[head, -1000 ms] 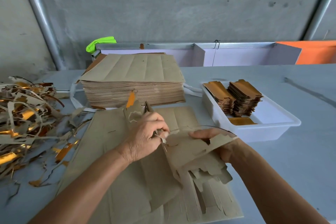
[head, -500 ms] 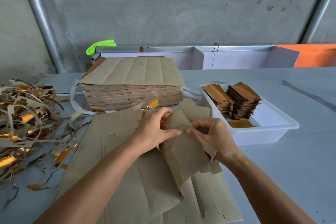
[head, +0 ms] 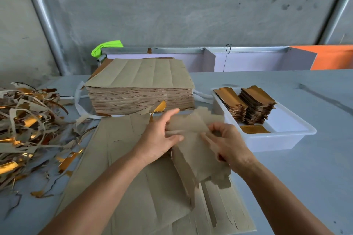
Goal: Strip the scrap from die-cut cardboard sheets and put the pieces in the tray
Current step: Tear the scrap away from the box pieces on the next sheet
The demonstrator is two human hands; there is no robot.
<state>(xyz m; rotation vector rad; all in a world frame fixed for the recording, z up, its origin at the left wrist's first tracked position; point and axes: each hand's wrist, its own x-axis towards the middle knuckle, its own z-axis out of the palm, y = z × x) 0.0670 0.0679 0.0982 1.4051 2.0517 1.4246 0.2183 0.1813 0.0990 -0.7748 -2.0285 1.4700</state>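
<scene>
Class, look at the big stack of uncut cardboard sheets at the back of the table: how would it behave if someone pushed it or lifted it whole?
The stack of sheets is thick and many-layered, so probably heavy. Pushed, the loose top layers might slide. It looks unbound, so lifted whole it could sag or fan apart.

Sheet stack (head: pixel 140 89) behind loose sheets (head: pixel 122 187); scrap pile (head: pixel 24 131) left; tray (head: pixel 282 140) right, pieces (head: pixel 246 106) inside.

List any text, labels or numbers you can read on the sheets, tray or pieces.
None: no readable text shows anywhere.
Cardboard sheet stack: plain brown, only crease lines.
White tray: no label visible.
Gold pieces: plain foil faces.
Sheet in the hands: blurred, no print seen.
</scene>
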